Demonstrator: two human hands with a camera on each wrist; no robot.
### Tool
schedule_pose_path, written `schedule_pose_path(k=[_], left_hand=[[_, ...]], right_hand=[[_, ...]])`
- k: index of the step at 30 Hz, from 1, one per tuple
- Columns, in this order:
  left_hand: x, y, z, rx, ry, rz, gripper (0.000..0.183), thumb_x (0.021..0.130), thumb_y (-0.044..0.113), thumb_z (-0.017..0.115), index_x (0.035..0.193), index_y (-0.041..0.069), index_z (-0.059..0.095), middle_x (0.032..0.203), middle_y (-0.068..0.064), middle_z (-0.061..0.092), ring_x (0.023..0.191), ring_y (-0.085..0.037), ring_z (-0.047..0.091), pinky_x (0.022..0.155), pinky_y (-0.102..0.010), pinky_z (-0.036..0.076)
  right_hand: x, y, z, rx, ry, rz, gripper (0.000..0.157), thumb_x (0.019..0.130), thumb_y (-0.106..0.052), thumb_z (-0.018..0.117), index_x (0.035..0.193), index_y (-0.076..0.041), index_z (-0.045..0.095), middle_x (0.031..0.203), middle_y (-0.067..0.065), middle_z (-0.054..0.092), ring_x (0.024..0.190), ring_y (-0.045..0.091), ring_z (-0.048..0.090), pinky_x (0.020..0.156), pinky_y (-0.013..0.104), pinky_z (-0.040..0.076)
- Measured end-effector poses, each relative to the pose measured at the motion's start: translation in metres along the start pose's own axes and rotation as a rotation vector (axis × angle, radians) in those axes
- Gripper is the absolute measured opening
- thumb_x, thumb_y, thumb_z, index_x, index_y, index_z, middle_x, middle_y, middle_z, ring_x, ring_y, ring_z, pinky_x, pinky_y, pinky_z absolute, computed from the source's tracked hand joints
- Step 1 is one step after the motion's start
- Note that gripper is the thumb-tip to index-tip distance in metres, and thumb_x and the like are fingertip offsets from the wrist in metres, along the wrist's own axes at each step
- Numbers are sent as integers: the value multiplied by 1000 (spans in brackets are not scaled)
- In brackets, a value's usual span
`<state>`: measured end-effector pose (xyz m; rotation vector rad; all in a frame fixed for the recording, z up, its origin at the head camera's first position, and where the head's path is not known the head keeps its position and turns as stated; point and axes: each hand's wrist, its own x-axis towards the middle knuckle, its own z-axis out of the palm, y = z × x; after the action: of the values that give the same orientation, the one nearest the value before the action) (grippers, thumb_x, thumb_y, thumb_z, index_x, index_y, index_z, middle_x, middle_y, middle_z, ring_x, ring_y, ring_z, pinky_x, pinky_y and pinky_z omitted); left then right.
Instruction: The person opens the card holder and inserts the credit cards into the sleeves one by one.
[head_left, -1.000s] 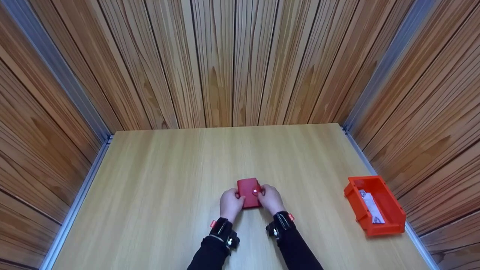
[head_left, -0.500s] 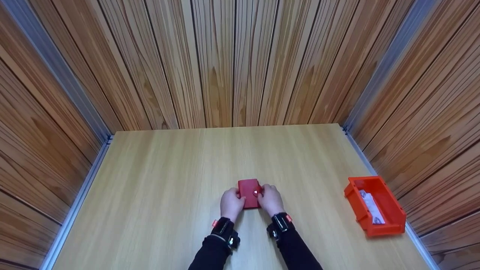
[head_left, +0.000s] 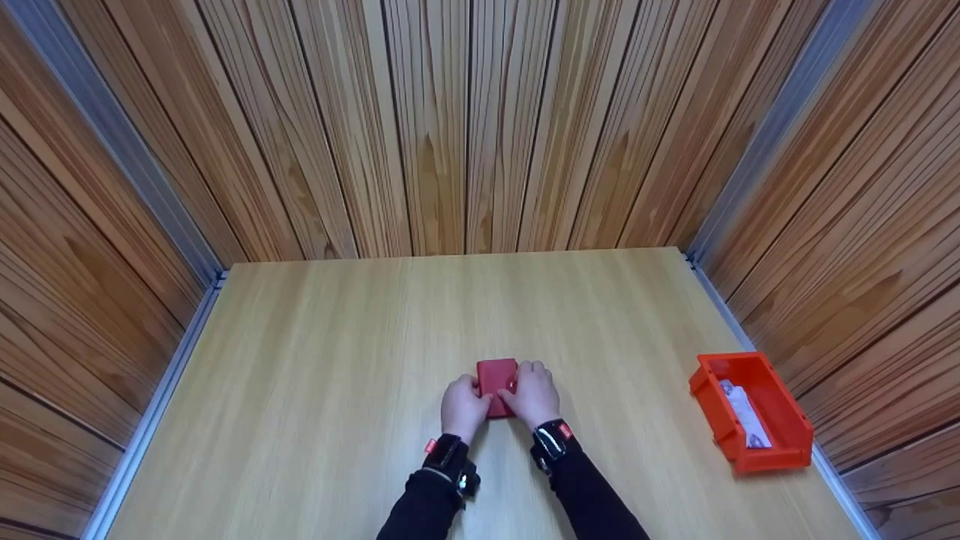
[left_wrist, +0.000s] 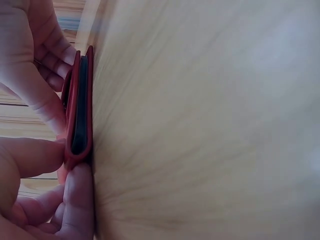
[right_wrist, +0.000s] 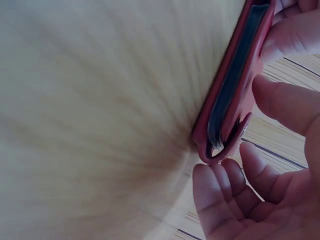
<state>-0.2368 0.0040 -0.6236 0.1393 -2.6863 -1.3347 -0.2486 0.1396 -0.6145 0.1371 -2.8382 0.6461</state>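
Note:
A red card holder [head_left: 493, 375] lies folded on the table in front of me. Its dark inner sleeves show between the covers in both wrist views. My left hand [head_left: 462, 407] pinches the folded spine side, thumb above and fingers against the edge. On the opposite side is my right hand [head_left: 537, 397], its thumb resting on the top cover. Its curled fingers touch the outer bend of the closing strap [right_wrist: 235, 142], which loops up from the lower cover, its tip standing off the upper one. In the head view the right hand largely covers the strap.
An orange-red plastic bin [head_left: 772, 458] stands at the right edge of the table [head_left: 337, 360]. In it lies a white packet [head_left: 744, 416]. Wood-panelled walls with metal rails border the back and both sides.
My right hand has shifted slightly left, its thumb now farther over the cover and the snap mostly hidden. The left hand keeps its pinch; the card holder has barely moved.

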Motion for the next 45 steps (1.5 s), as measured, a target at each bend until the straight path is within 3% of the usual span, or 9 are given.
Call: schedule_pose_path(k=[16, 21, 27, 32, 37, 45], left_hand=[[1, -1, 0, -42, -18, -29, 24, 77, 5, 80, 94, -3, 65, 77, -6, 65, 73, -21, 62, 68, -37, 51], [1, 0, 0, -55, -21, -42, 23, 77, 4, 80, 92, -2, 64, 77, -6, 64, 73, -21, 61, 68, -37, 51], [2, 0, 0, -69, -27, -57, 23, 77, 3, 79, 93, -2, 64, 77, -6, 64, 73, -21, 61, 68, -37, 51], [3, 0, 0, -59, -28, -48, 23, 77, 3, 80, 93, -2, 64, 77, -6, 64, 74, -21, 61, 69, -38, 51], [1, 1, -1, -69, -35, -50, 25, 76, 3, 80, 94, -3, 64, 78, -7, 64, 74, -22, 61, 70, -38, 51], [1, 1, -2, -63, -36, -59, 25, 77, 4, 79, 95, -3, 64, 78, -6, 63, 74, -21, 61, 70, -38, 50]], right_hand=[[4, 0, -4, -81, -72, -9, 36, 80, -21, 81, 96, 5, 63, 90, 15, 58, 86, 33, 59, 73, 45, 51], [5, 0, -3, -107, -37, -43, 29, 80, -19, 79, 90, 4, 64, 86, 15, 58, 80, 33, 60, 69, 46, 51], [4, 3, -3, -124, 63, -106, 18, 80, -11, 75, 81, 2, 63, 78, 14, 59, 71, 32, 61, 65, 44, 51], [4, 8, -5, -66, 67, -119, 16, 81, -8, 74, 74, -3, 60, 73, 10, 57, 68, 30, 60, 63, 43, 49], [6, 16, -11, 53, 8, -53, 17, 84, -8, 72, 74, -6, 59, 73, 5, 54, 68, 24, 56, 65, 41, 48], [5, 27, -23, 159, -8, 9, 10, 83, -4, 72, 81, -3, 63, 79, 8, 61, 74, 25, 60, 70, 42, 50]])
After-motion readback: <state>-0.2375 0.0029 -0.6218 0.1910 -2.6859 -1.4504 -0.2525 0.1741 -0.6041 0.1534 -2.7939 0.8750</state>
